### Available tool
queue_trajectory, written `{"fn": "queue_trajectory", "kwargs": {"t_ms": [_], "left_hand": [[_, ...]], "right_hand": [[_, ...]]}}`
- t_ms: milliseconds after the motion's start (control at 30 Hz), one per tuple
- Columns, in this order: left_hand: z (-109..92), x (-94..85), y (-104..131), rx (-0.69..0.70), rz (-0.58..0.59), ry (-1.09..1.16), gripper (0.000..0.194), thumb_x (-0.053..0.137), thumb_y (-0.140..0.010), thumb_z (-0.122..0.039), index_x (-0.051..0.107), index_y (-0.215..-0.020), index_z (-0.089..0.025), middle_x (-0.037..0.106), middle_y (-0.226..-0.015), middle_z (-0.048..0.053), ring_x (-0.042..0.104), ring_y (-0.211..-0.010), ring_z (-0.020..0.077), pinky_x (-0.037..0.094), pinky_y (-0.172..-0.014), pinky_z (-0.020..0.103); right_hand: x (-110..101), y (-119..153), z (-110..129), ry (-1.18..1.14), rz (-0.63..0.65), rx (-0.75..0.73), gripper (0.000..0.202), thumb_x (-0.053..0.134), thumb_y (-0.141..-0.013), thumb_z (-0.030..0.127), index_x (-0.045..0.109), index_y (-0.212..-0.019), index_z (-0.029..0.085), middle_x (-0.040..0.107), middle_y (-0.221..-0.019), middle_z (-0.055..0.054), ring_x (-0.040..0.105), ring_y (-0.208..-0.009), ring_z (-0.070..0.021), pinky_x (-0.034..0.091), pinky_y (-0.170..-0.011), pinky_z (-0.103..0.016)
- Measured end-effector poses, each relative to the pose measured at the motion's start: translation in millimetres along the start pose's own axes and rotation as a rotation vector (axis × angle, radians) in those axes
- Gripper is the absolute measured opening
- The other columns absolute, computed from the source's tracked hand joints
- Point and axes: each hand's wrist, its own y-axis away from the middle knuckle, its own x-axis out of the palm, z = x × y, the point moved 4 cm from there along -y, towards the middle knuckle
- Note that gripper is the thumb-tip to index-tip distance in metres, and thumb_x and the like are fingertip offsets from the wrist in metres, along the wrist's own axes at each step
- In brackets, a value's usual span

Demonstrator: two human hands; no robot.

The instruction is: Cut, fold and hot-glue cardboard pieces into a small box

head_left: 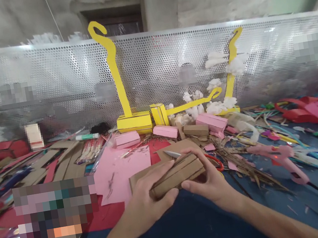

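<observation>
Between my two hands is a small brown cardboard box (178, 176), long and many-sided, tilted a little up to the right. My left hand (147, 196) wraps round its left end, the thumb along the near side. Round the right end curls my right hand (213, 179), thumb at the near lower edge. Scissors (173, 154) with red handles lie just behind the box, partly hidden by it and my right hand. Under and behind them is a flat piece of brown cardboard (137, 179), beside a pink sheet (116, 175).
Yellow boxes with tall hooked strips (134, 124) stand against the perforated metal panel (150, 67). Pink boxes (127, 139) sit in front of them. A pink glue gun (284, 157) with a black cord lies at right, near cardboard scraps (245, 161). Cardboard strips (62, 159) and a blurred patch are at left.
</observation>
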Motion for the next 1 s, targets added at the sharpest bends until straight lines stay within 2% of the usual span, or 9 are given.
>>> {"fn": "queue_trajectory", "kwargs": {"t_ms": [133,300,467,800,1000], "left_hand": [[2.5,3.1,-0.1,-0.076,0.091,0.079,0.066,0.069,-0.090,-0.034,0.046,-0.151,-0.028,0.056,-0.151,0.008,0.054,-0.137,0.0301,0.044,-0.115,0.049],[-2.5,4.4,0.8,-0.066,0.181,0.148,0.067,0.069,-0.090,-0.029,0.045,-0.152,-0.030,0.054,-0.153,0.007,0.054,-0.137,0.0307,0.044,-0.115,0.051],[-2.3,4.7,3.7,-0.078,0.127,0.122,0.067,0.067,-0.092,-0.035,0.041,-0.154,-0.034,0.047,-0.158,0.007,0.046,-0.144,0.0312,0.037,-0.119,0.055],[-9.4,6.9,1.8,-0.009,0.090,0.029,0.068,0.066,-0.088,-0.021,0.044,-0.152,-0.031,0.054,-0.153,0.005,0.053,-0.138,0.0282,0.043,-0.116,0.047],[-8.1,7.2,2.2,-0.012,0.084,0.033,0.070,0.067,-0.087,-0.020,0.043,-0.152,-0.033,0.054,-0.153,0.005,0.053,-0.138,0.0291,0.043,-0.116,0.049]], "right_hand": [[1.2,0.9,0.7,-0.022,0.039,0.032,0.070,0.085,-0.080,0.028,0.046,-0.137,0.036,0.064,-0.119,-0.002,0.066,-0.105,-0.0205,0.057,-0.090,-0.033],[3.6,3.1,1.6,-0.010,0.079,0.077,0.075,0.085,-0.079,0.031,0.044,-0.142,0.037,0.065,-0.125,-0.004,0.065,-0.114,-0.0241,0.054,-0.099,-0.040],[3.5,1.0,2.3,-0.048,0.026,0.069,0.079,0.086,-0.078,0.035,0.043,-0.145,0.035,0.063,-0.131,-0.006,0.063,-0.118,-0.0255,0.052,-0.101,-0.043],[6.4,4.2,0.1,-0.118,0.056,0.074,0.071,0.082,-0.082,0.033,0.044,-0.142,0.038,0.064,-0.128,-0.004,0.064,-0.113,-0.0235,0.053,-0.098,-0.041],[6.8,4.3,5.1,-0.072,0.046,0.073,0.073,0.082,-0.082,0.034,0.044,-0.143,0.035,0.064,-0.125,-0.005,0.065,-0.110,-0.0236,0.054,-0.097,-0.040]]}}
